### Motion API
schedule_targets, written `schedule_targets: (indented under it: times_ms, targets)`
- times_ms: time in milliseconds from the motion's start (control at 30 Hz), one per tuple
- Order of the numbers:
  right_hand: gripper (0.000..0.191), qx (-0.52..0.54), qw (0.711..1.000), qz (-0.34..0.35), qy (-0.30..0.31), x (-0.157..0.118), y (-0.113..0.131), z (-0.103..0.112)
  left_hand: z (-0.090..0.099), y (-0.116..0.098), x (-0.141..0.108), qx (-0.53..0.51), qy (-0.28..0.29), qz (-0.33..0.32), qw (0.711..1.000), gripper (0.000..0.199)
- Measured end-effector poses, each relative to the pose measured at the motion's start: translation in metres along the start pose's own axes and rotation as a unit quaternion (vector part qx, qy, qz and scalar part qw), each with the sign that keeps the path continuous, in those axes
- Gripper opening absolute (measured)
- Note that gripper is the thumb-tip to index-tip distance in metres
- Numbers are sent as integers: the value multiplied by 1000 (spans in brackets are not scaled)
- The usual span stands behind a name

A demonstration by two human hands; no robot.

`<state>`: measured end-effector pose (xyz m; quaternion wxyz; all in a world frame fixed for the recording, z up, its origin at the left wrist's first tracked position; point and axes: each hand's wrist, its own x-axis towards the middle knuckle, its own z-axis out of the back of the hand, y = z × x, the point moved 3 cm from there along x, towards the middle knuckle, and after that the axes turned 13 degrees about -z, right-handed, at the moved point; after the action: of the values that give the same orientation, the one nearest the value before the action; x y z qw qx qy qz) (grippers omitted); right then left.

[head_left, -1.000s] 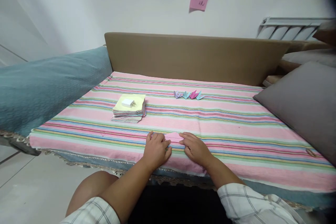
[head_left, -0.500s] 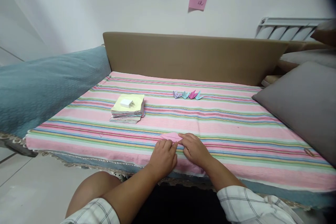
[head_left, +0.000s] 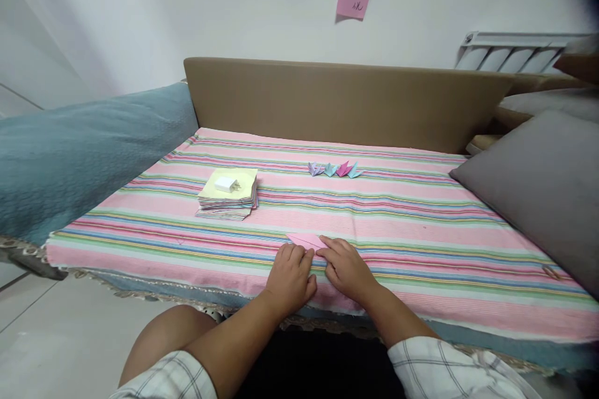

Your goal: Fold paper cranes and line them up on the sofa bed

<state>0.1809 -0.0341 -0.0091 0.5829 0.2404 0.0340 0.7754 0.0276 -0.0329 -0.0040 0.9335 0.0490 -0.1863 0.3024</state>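
A folded piece of pink paper (head_left: 305, 240) lies flat on the striped cloth in front of me, its pointed end toward the left. My left hand (head_left: 291, 274) presses its lower edge, fingers close together and bent over it. At the paper's right end, my right hand (head_left: 347, 268) has the thumb and fingers closed on it. The two hands almost meet at the near edge, and the fingers cover part of the paper. Beyond them stands a row of several small folded paper cranes (head_left: 344, 169), in purple, light blue and magenta.
A stack of square paper (head_left: 228, 207) sits to the left, with a white plug adapter (head_left: 226, 184) on top. The striped cloth (head_left: 397, 190) covers the seat. A grey cushion (head_left: 538, 181) leans at the right, and a brown backrest (head_left: 346, 103) runs behind.
The pink paper shows more of its upper face, with a diagonal crease line visible. My left fingers have shifted slightly up along its near edge; my right hand has barely moved.
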Motion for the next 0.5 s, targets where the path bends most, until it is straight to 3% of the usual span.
schedule_targets:
  times_ms: [300,500]
  targets:
    - [27,9,999,-38,1,1,10,6,0,13,6,19,-13,17,1000,37]
    - [31,8,1000,-30,-5,1,19,8,1,19,10,-2,-18,44,999,29]
